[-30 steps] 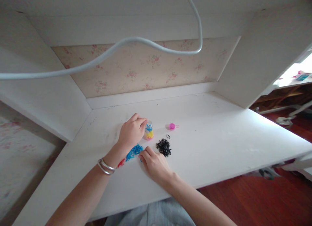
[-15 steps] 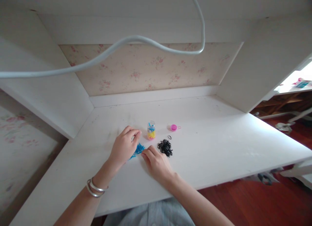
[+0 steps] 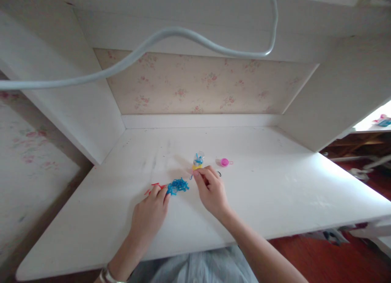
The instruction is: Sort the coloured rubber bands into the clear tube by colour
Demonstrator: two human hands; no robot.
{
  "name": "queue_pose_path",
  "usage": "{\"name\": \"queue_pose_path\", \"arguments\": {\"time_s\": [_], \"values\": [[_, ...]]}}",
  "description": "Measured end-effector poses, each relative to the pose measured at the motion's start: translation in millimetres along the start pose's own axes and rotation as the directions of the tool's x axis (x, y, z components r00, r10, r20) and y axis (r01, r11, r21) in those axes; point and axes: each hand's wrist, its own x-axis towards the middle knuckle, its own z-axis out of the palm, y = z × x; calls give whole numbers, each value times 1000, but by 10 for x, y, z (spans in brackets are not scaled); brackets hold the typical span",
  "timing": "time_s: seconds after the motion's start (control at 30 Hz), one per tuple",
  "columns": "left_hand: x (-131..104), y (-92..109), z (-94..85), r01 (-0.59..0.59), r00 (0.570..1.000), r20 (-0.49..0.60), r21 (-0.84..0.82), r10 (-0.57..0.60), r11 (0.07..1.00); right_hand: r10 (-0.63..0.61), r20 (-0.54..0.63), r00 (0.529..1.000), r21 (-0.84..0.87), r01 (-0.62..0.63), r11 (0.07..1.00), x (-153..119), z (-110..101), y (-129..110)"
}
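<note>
A pile of blue bands point(image 3: 179, 185) lies on the white tabletop, with red bands point(image 3: 155, 185) to its left. The fingers of my left hand point(image 3: 150, 211) are bent close together at the pile's left edge, over some red bands; whatever lies between the fingertips is hidden. My right hand point(image 3: 213, 190) pinches a small blue band point(image 3: 191, 177) just right of the blue pile. Behind its fingertips stands a clear jar point(image 3: 198, 158) with blue and yellow bands inside, its lower part covered. A single black band point(image 3: 219, 174) shows beside my right hand.
A pink lid point(image 3: 224, 162) with a loop lies right of the jar. White side panels and a flowered back panel point(image 3: 195, 85) enclose the tabletop point(image 3: 275, 185). A pale cable point(image 3: 171, 31) crosses the upper view.
My left hand has moved down and left, uncovering red bands. My right hand has risen toward the jar with a blue band and now hides the black pile. The view has shifted slightly.
</note>
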Motion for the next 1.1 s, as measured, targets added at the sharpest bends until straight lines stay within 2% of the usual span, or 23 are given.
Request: {"name": "queue_pose_path", "arguments": {"time_s": [0.17, 0.3, 0.57, 0.8, 1.1], "values": [[-13, -21, 36, -19, 999, -26, 23, 20, 1000, -18, -111, 994, -120, 5, 993, 459, -266, -17], [-21, -25, 37, -11, 997, -81, -24, 9, 1000, -43, -81, 996, -227, 24, 974, 643, -365, 91], [-73, 91, 39, -35, 996, -80, -108, 26, 994, -84, 15, 996, -236, 85, 968, 682, -298, 202], [-105, 126, 76, -38, 996, -88, -96, 29, 995, -25, 129, 991, -190, 50, 981, 718, -290, 197], [-96, 116, 99, -24, 996, -88, -121, 13, 992, 7, -25, 1000, -116, -10, 993, 570, -351, 183]]}}
